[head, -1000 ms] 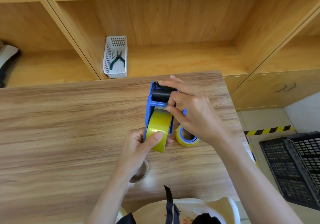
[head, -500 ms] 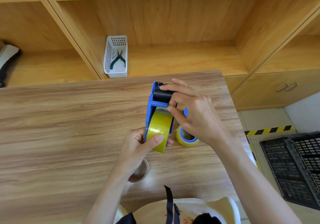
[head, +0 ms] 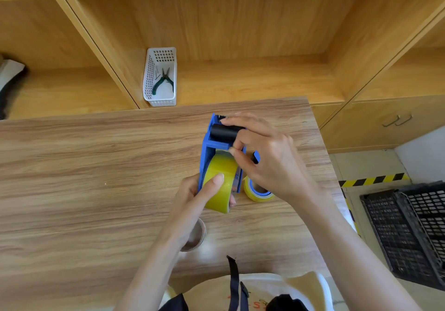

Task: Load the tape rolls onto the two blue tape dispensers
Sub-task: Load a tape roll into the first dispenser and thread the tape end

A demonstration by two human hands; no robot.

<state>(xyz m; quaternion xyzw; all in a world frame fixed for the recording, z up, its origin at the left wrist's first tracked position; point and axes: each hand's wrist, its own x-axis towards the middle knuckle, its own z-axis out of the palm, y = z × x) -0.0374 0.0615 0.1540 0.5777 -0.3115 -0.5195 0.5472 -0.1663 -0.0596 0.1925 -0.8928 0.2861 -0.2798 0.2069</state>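
I see my left hand [head: 192, 197] gripping the blue dispenser [head: 209, 156], thumb on its yellow tape roll [head: 220, 183]. At two o'clock my right hand [head: 269, 156] pinches near the black roller [head: 222, 133], possibly tape. A second roll [head: 256, 191] lies at three o'clock on the table [head: 96, 166].

Dispenser [head: 212, 147] mid-table [head: 72, 166]; second dispenser [head: 257, 190] just right; basket [head: 160, 77] behind (on shelf).
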